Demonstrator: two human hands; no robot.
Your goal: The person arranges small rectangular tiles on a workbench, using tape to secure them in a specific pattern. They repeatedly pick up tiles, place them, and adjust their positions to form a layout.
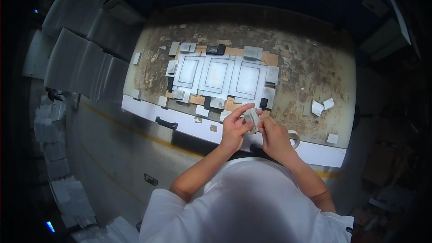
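Over the near edge of the table, my left hand (236, 128) grips a small, flat, grey-white block (252, 118) between thumb and fingers. My right hand (275, 138) is closed, its thumb and fingertips pinched at the block's right edge; whether a thin piece is also between them is too small to tell. Just beyond my hands lies a white panel (216, 93) with three rectangular outlined sections. Several grey-white blocks (253, 53) and dark pieces (216, 50) stand around its border, over brown board (270, 59). A pale ring like a tape roll (295, 137) is beside my right wrist.
The worn, stained tabletop (310, 72) has a white front edge (310, 154) with a black handle (166, 123). White scraps (317, 107) and a small white block (332, 138) lie at right. Stacked pale sheets (74, 63) stand left, with wrapped stacks (50, 130) on the floor.
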